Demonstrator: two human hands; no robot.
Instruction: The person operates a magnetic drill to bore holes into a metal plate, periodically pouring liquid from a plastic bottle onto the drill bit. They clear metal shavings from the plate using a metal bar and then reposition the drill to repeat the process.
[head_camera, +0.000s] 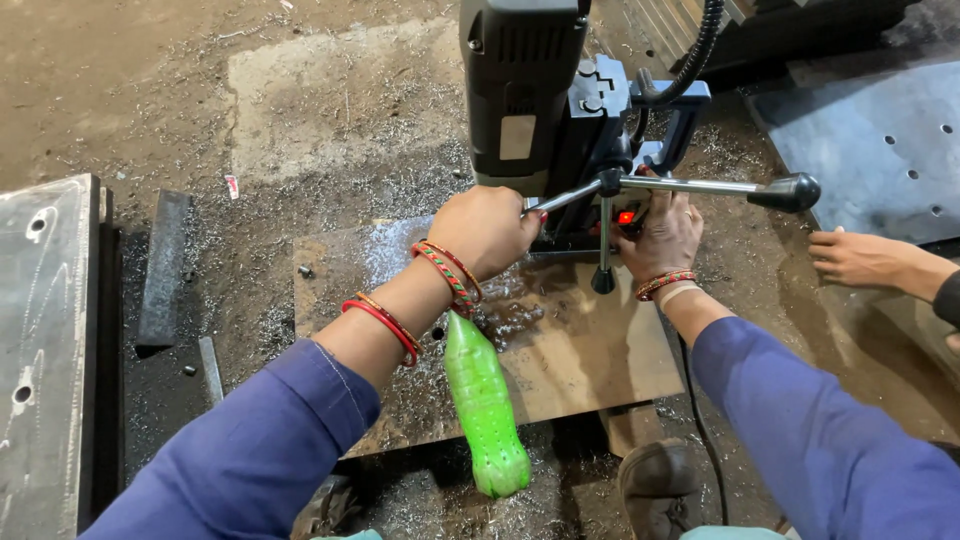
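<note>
My left hand (487, 232) is clamped on the green bottle (486, 405), my right hand (665, 238) wraps the magnetic drill (560, 110) base; I'd feed coolant steadily onto the steel plate (580, 350).

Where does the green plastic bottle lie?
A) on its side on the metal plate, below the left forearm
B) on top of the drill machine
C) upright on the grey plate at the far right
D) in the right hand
A: the green plastic bottle lies on its side on the metal plate, just below the left forearm, and neither hand holds it.
</note>
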